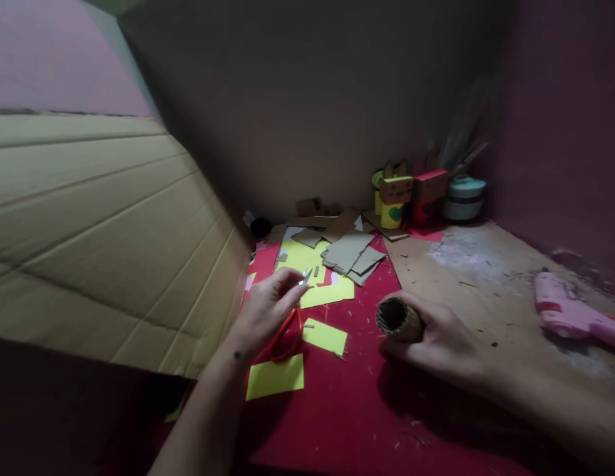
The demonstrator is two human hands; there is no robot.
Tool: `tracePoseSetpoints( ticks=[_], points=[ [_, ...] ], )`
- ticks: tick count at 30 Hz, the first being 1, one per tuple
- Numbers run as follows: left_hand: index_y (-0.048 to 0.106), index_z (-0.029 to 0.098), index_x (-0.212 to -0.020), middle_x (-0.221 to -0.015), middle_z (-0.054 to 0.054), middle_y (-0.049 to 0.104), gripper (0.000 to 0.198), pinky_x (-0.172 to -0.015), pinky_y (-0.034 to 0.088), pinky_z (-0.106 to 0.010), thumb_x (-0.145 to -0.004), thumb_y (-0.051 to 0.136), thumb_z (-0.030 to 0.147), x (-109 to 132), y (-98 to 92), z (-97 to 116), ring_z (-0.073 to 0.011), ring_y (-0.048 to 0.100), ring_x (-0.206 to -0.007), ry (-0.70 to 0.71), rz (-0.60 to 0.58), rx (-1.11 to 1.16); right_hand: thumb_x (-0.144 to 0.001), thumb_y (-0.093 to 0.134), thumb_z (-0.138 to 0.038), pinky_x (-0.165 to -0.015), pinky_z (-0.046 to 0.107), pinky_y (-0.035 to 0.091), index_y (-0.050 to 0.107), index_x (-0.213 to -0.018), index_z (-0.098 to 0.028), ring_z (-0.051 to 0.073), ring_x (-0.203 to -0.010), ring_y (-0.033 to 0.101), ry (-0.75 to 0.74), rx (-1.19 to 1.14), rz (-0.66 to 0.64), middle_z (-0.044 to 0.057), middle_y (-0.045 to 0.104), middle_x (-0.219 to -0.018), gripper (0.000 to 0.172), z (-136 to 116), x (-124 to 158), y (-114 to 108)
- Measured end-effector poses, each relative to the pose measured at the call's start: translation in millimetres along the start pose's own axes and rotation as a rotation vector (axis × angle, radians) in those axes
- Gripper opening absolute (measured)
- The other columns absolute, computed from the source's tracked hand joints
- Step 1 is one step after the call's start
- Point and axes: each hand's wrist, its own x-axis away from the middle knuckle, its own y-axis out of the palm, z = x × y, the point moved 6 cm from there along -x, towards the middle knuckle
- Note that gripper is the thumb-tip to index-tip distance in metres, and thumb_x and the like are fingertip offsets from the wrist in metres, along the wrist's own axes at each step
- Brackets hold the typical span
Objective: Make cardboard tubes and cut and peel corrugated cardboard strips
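My left hand (267,307) is closed around the middle of a pair of scissors (289,338). Their red handle loops hang toward me, and a bright blade tip pokes out beyond my fingers. In my right hand (443,340) is a short corrugated cardboard tube (406,321), its open end turned toward the left. Under my left hand lie a yellow paper piece (325,337) and, nearer to me, a second yellow paper rectangle (276,378), both on the red sheet (347,403). My right fingertips are partly hidden behind the tube.
Cardboard scraps (349,252) and yellow paper lie farther back. A pink glue gun (559,307) rests at the right. A yellow cardboard figure (395,205), a red one (429,198) and a lidded pot (464,198) stand behind. A large cardboard panel (113,244) leans along the left.
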Motion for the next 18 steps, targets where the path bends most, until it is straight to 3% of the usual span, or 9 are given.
tracePoseSetpoints(
  ticks=[3, 5, 11, 15, 18],
  points=[
    [0.054, 0.017, -0.100, -0.093, -0.011, 0.064, 0.032, -0.064, 0.042, -0.033, -0.083, 0.047, 0.043, 7, -14.9, -36, -0.0232, 0.060, -0.078, -0.194, -0.099, -0.570, -0.071, 0.066, -0.021, -0.048, 0.021, 0.038, 0.050, -0.078, -0.022, 0.010, -0.057, 0.047, 0.057, -0.072, -0.006, -0.006, 0.050, -0.064, 0.018, 3, -3, -8],
    [0.053, 0.018, -0.098, -0.093, -0.013, 0.064, 0.034, -0.059, 0.040, -0.032, -0.084, 0.042, 0.047, 14, -12.5, -52, -0.0262, 0.061, -0.078, -0.261, -0.187, -0.734, -0.069, 0.067, -0.021, -0.048, 0.021, 0.038, 0.049, -0.077, -0.022, 0.010, -0.057, 0.047, 0.055, -0.101, -0.002, -0.005, 0.050, -0.065, 0.020, 3, -4, -13],
    [0.047, 0.020, -0.108, -0.089, -0.009, 0.065, 0.032, -0.056, 0.038, -0.029, -0.079, 0.043, 0.036, 21, 3.8, -63, -0.0231, 0.062, -0.073, -0.275, -0.255, -0.717, -0.065, 0.069, -0.019, -0.050, 0.022, 0.038, 0.049, -0.075, -0.021, 0.010, -0.058, 0.044, 0.031, -0.157, 0.054, -0.005, 0.049, -0.065, 0.023, 1, -2, -22],
    [0.046, 0.017, -0.109, -0.084, -0.009, 0.063, 0.037, -0.058, 0.041, -0.029, -0.077, 0.043, 0.034, 21, 1.7, -69, -0.0224, 0.062, -0.072, -0.305, -0.260, -0.603, -0.063, 0.070, -0.018, -0.051, 0.023, 0.037, 0.048, -0.073, -0.020, 0.010, -0.058, 0.042, 0.024, -0.170, 0.090, -0.005, 0.047, -0.064, 0.024, 2, 0, -26],
    [0.044, 0.014, -0.118, -0.084, -0.007, 0.064, 0.048, -0.060, 0.045, -0.030, -0.074, 0.046, 0.035, 26, -5.7, -73, -0.0218, 0.063, -0.070, -0.368, -0.198, -0.446, -0.062, 0.071, -0.018, -0.051, 0.022, 0.037, 0.049, -0.076, -0.020, 0.010, -0.058, 0.042, 0.020, -0.223, 0.069, -0.005, 0.048, -0.065, 0.026, 4, 1, -25]
  ],
)
